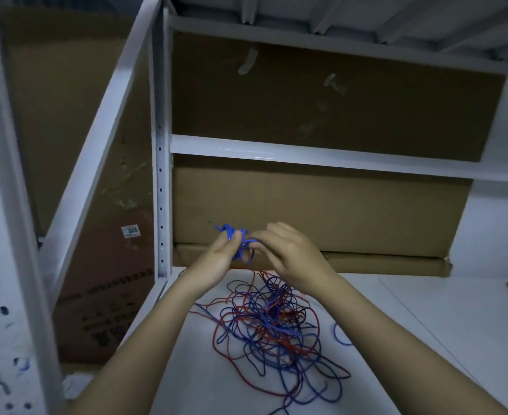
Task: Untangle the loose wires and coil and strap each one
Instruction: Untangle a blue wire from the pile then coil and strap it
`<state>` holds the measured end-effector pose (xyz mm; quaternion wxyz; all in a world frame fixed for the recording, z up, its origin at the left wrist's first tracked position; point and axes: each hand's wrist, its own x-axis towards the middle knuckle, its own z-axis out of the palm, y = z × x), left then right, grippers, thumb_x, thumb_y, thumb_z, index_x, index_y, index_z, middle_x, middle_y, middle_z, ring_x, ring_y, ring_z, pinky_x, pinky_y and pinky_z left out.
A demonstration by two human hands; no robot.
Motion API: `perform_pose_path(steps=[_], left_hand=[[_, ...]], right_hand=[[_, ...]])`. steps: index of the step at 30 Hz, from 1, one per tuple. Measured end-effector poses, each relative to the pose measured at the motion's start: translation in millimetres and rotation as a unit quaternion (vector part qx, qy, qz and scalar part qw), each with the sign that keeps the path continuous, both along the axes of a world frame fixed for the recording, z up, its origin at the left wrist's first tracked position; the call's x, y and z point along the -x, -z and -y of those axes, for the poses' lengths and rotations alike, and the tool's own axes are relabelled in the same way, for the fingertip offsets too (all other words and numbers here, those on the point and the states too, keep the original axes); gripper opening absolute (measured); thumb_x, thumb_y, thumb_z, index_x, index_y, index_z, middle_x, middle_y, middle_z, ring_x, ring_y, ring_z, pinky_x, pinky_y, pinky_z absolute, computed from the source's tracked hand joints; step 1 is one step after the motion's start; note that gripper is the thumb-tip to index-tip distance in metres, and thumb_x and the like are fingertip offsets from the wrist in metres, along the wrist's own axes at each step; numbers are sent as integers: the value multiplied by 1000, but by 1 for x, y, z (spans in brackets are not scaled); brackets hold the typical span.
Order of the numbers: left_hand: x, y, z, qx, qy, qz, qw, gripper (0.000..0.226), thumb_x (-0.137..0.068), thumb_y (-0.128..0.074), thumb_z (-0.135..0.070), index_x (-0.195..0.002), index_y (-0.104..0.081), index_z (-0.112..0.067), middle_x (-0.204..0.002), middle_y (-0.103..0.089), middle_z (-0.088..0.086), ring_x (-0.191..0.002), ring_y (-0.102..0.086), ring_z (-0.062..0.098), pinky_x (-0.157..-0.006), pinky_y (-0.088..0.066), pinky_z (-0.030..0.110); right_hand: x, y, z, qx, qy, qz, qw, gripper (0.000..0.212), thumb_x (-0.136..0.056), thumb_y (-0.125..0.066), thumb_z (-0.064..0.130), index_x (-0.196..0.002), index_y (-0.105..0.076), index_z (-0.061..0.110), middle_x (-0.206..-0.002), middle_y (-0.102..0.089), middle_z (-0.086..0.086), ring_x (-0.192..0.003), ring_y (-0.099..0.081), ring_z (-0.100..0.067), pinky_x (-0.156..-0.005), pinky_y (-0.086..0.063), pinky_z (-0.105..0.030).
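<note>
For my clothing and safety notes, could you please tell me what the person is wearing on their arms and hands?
Nothing shows on either. The left hand and right hand are bare, with no gloves, rings or watch visible. Both forearms are uncovered right to the bottom edge of the picture, so no sleeve or cuff appears.

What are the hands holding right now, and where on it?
Both the left hand and right hand grip a small blue wire bundle, raised above the tangled pile.
</note>
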<state>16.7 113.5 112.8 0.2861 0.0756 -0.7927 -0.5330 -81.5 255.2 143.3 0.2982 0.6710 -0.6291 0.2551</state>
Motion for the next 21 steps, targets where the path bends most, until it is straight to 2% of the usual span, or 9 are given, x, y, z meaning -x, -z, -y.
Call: perform_pose_path(steps=[2,4,6,9,11,14,16,19,21], left_hand=[[1,1,-8,-54,37,-22,998,52,-85,-31,-65,-95,-65,-27,-85,-70,-19,-95,-62,-2,-93,-42,27],[0,0,-14,-83,82,-30,993,54,-88,-37,-66,-105,-66,-24,-75,-68,-14,-85,-64,2,-89,-45,19],[-2,1,-18,-85,122,-49,988,34,-91,-51,-45,-105,-63,-17,-65,-60,-15,-68,-56,0,-76,-44,13],[-4,-1,-20,-101,143,-68,982,10,-94,-49,-16,-92,-53,-7,-54,-45,-12,-58,-43,5,-77,-37,27],[-7,-3,-22,-102,150,-62,981,11,-90,-49,-16,-83,-48,-8,-52,-37,-9,-60,-36,11,-81,-33,34],[-14,-6,-25,-127,175,-47,975,14,-81,-50,-20,-79,-49,-7,-50,-37,-8,-60,-36,12,-77,-35,29],[-20,-8,-25,-139,190,-34,971,14,-81,-52,-18,-77,-50,-5,-50,-39,-7,-58,-39,10,-75,-36,27],[-29,-11,-23,-117,168,-6,979,14,-91,-56,-13,-78,-59,-8,-60,-48,2,-69,-49,16,-84,-37,30],[-32,-11,-23,-82,119,13,989,7,-94,-56,-13,-89,-58,-8,-67,-58,2,-75,-57,11,-82,-42,19]], right_hand=[[2,-3,2,13,4,162,987,18,-95,-57,17,-110,-65,10,-91,-58,-3,-83,-52,-13,-74,-41,-26],[4,-6,4,-2,19,287,958,28,-95,-56,23,-123,-59,17,-105,-56,1,-89,-49,-2,-77,-37,-15],[3,-6,4,-64,-1,388,919,33,-98,-50,26,-130,-55,18,-120,-56,0,-101,-51,-2,-83,-37,-9],[-3,0,1,-119,-80,504,852,33,-101,-43,24,-130,-55,16,-124,-60,3,-107,-58,1,-85,-41,-6],[-6,1,-3,-136,-103,522,836,37,-98,-50,32,-133,-52,20,-124,-60,6,-108,-59,3,-83,-44,-9],[-5,-2,-13,-182,-110,512,832,47,-89,-60,41,-132,-51,26,-125,-61,8,-112,-59,-2,-87,-46,-13],[-3,-3,-18,-201,-121,510,828,43,-85,-67,32,-127,-55,26,-119,-65,8,-111,-60,-5,-92,-47,-16],[-3,3,-19,-173,-109,516,832,35,-84,-71,16,-118,-61,16,-108,-69,-3,-101,-65,-13,-92,-48,-24],[-6,10,-15,-130,-96,519,840,23,-86,-67,6,-109,-63,11,-96,-64,-13,-87,-58,-23,-85,-44,-32]])
